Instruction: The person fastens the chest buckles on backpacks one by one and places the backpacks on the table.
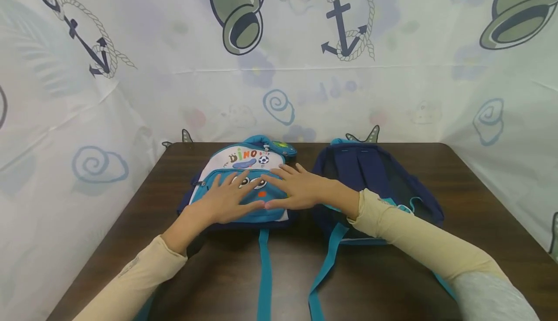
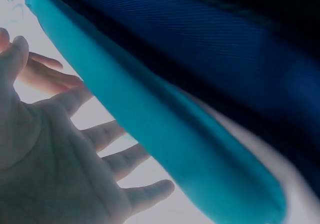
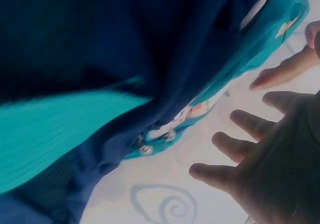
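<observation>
plainly, left hand (image 1: 224, 202) and right hand (image 1: 302, 190) are holding their fingers apart above the dino backpack (image 1: 254, 194), which is lying by the worktop's (image 1: 472, 224) far edge, printed front up, perhaps for easy reach.

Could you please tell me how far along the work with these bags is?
The Dino bag and navy bag are already on the table. In hand: nothing gripped; left hand and right hand are spread over the Dino bag. Left, probably: handling either bag; teal straps trail loose.

Multicoloured lettering "DINO" (image 1: 243, 155) on the blue-and-white backpack (image 1: 261, 194)
</observation>
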Demonstrator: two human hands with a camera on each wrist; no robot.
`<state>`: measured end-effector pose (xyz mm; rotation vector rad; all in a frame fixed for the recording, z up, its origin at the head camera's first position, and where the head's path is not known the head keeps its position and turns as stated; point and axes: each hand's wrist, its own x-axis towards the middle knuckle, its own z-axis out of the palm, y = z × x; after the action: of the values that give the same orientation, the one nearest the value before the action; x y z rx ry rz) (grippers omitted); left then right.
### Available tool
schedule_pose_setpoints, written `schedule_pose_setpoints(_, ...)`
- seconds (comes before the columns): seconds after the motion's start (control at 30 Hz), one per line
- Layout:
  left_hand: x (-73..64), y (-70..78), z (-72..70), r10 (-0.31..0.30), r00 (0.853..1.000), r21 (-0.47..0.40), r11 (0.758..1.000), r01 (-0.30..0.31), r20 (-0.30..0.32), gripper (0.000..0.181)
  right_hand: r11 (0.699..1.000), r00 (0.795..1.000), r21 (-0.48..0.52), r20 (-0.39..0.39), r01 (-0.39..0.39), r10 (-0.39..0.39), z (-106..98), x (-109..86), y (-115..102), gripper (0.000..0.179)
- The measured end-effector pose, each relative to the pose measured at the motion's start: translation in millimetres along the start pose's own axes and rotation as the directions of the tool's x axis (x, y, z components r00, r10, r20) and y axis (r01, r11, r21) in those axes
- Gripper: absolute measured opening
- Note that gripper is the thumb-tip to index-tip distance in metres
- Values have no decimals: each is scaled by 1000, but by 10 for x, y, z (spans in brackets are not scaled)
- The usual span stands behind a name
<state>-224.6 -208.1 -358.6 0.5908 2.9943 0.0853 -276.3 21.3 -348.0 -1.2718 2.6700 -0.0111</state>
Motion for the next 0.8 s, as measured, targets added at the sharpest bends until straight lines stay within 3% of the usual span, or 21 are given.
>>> schedule_pose_setpoints(0.27, -173, -207, -10, -46, 999, -29, 999, 46, -7, 79, 999, 998, -18, 51, 35, -34, -1, 182, -258, 84)
schedule_pose_setpoints(0.53, -359, -634, -92, -170, 985, -104, 981, 167, -25, 80, 996, 997, -65, 56, 65, -61, 84, 378, -471, 88)
schedule_pose_setpoints(0.8, -490, -899, 115, -207, 977, -268, 940, 212, 44, 81, 997, 998, -64, 51, 51, -48, 184, 623, -790, 87)
